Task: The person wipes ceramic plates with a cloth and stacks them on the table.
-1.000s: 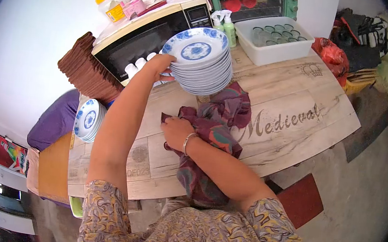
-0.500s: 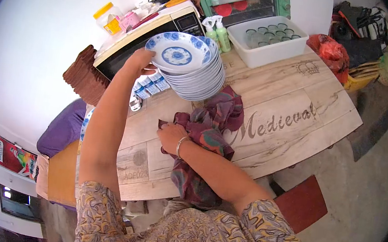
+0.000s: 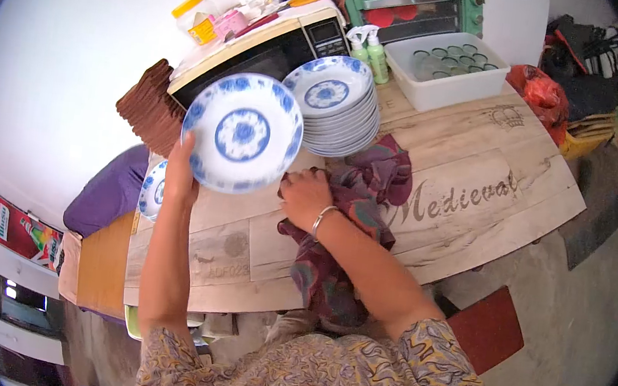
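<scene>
Now the left hand [image 3: 186, 171] grips the plate [image 3: 242, 133], while the right hand [image 3: 307, 197] clutches the cloth [image 3: 352, 217].

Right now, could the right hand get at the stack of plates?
Probably yes: the right hand is near the stack of plates, whose right side looks open. But that hand seems to grip the cloth, and the plate in the left hand overlaps the stack's left edge in view.
</scene>
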